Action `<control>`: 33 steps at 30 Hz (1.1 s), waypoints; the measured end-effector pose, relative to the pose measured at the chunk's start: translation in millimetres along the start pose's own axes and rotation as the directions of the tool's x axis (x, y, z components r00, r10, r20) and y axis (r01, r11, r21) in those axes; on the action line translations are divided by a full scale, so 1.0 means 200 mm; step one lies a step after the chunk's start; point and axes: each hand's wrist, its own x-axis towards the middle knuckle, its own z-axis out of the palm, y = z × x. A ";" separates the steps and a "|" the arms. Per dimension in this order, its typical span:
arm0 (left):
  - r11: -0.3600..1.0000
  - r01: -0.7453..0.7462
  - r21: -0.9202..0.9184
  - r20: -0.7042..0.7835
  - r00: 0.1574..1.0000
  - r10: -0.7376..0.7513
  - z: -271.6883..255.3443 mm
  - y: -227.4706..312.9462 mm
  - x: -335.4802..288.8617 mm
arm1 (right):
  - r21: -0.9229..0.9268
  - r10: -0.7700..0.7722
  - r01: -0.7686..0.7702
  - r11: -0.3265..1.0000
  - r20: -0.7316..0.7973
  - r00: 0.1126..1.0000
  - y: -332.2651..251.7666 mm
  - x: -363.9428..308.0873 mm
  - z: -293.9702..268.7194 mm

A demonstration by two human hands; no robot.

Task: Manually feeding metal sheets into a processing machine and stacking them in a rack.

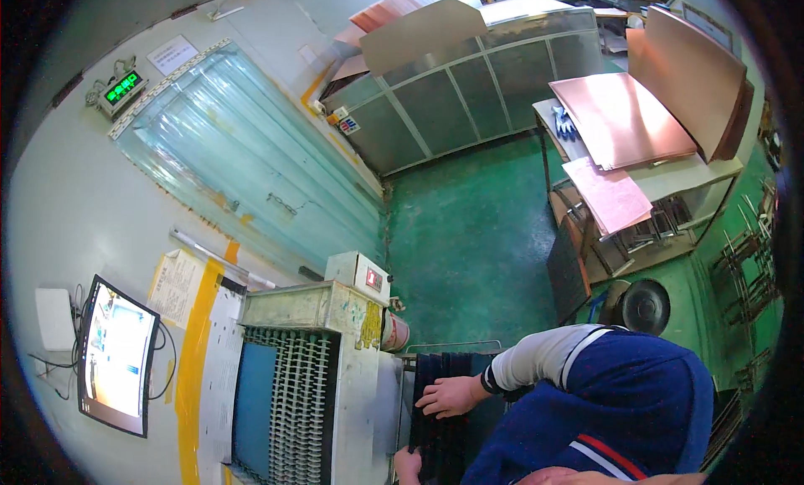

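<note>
Dark, ridged upright panels stand close together in a wire-framed rack just right of the roller machine, at the lower middle. Across their top edges lies my right hand, palm down, its fingers stretched and somewhat apart, pointing left. My left hand is at the near left corner of the same dark panels, its fingers curled against their edge. Part of that hand is cut off by the lower border. Left of the rack, a blue sheet lies on the rows of rollers of the machine.
A lit monitor hangs on the left wall. Beyond the machine are a control box and a bucket. A worktable at the right carries copper-coloured sheets and blue gloves. A black round stool stands nearby.
</note>
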 end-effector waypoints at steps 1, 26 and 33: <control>1.000 -0.005 0.005 0.000 1.000 0.005 0.00 0.01 0.00 | 0.000 0.003 -0.003 1.000 0.000 1.000 0.00 -0.01 0.00; 1.000 0.008 -0.021 -0.045 0.999 -0.009 0.20 -0.16 0.10 | -0.002 -0.009 0.009 1.000 -0.005 1.000 0.00 0.00 0.01; 1.000 -0.024 -0.016 -0.053 0.998 0.023 0.17 -0.14 0.07 | -0.005 -0.048 0.048 0.999 -0.091 0.995 0.01 0.00 0.02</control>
